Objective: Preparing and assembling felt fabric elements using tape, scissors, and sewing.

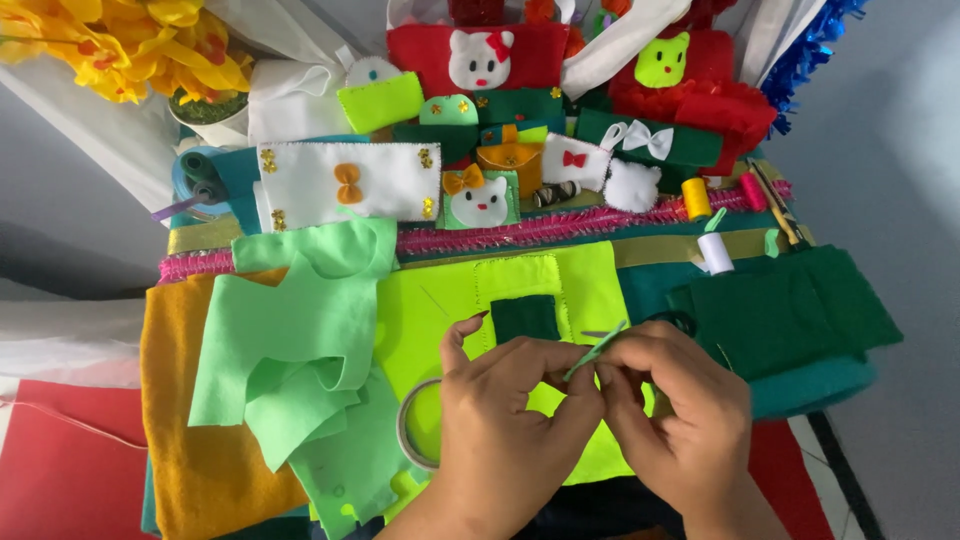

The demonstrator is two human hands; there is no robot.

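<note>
At the far left a bunch of yellow artificial flowers (125, 45) stands in a white pot, and below it, nearer, lie an orange-brown felt sheet (190, 400) and a crumpled pile of light green felt pieces (300, 340). Right of these, a roll of clear tape (415, 420) sits partly under the left hand (500, 430), on a bright yellow-green felt sheet (440, 310) with a small dark green felt rectangle (525, 318) sewn onto it. The left hand's thumb and forefinger are pinched together on the near end of a thin green felt strip (597, 350), which slants up to the right between both hands. The right hand (680, 410) touches the left, its fingers curled closed around the same strip. Far behind, small felt pouches and a white cat-face piece (480, 200) line up along a pink fuzzy trim (560, 228). To the right lie a yellow thread spool (696, 198), a white thread spool (715, 252) and folded dark green felt (790, 310)
</note>
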